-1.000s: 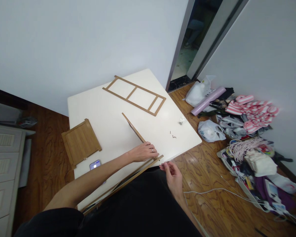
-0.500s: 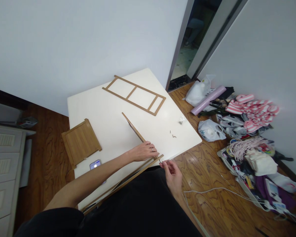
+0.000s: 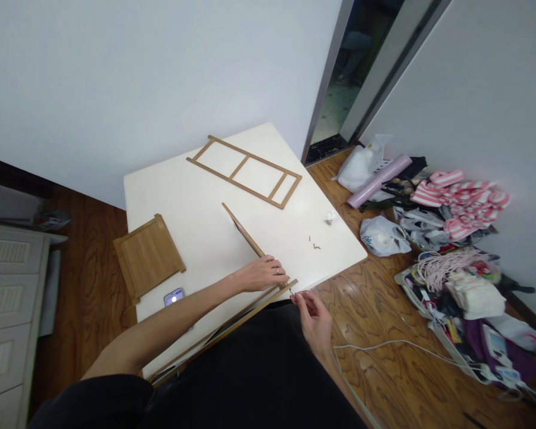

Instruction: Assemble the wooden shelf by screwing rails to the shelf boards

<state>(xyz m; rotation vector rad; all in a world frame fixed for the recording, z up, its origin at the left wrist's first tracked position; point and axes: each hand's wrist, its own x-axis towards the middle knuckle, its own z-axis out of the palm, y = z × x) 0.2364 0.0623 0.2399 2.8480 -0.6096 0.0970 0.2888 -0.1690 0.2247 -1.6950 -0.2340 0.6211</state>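
Note:
My left hand [image 3: 262, 274] is closed around the near end of a wooden panel [image 3: 242, 231] that stands on edge. That end meets a wooden side frame [image 3: 232, 328], which stands upright along the table's near edge, against my dark clothing. With pinched fingers, my right hand [image 3: 313, 316] holds a small dark bent tool, which looks like a hex key [image 3: 291, 291], at the outer face of the frame's corner. Its tip against the wood is too small to make out. Several small screws [image 3: 315, 245] lie on the white table [image 3: 196, 238] beyond my hands.
A second ladder-like wooden frame [image 3: 245, 173] lies flat at the back. To the left are a square wooden panel [image 3: 149, 256] and a lit phone [image 3: 174, 297]. A small clear bag [image 3: 329, 217] sits near the right edge. Bags, boxes and a white cable [image 3: 384, 344] cover the floor at right.
Both hands keep nearly the same place. The bent tool at the corner shows at a slightly different angle. The whole view has shifted a little.

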